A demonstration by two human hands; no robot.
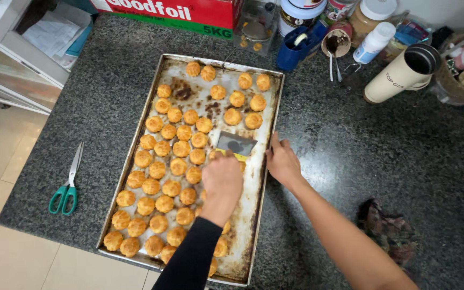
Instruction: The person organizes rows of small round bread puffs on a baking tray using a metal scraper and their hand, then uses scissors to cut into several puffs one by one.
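A large metal baking tray [254, 198] lies on a dark speckled counter [361, 145], its left and middle filled with several rows of small golden round pastries [162, 161]. My left hand [222, 183], in a black sleeve, is over the tray's right-centre and grips a scraper [236, 144] with a yellow handle. The flat metal blade lies on the tray among the pastries. My right hand [282, 162], on a bare arm, rests with its fingertips on the tray's right rim. The tray's right strip is bare and stained brown.
Green-handled scissors [68, 185] lie left of the tray near the counter's edge. Along the back stand a red box [183, 12], a blue cup [296, 47], jars, a white bottle [374, 43] and a tipped beige tumbler [398, 75]. A dark cloth [388, 230] lies at right.
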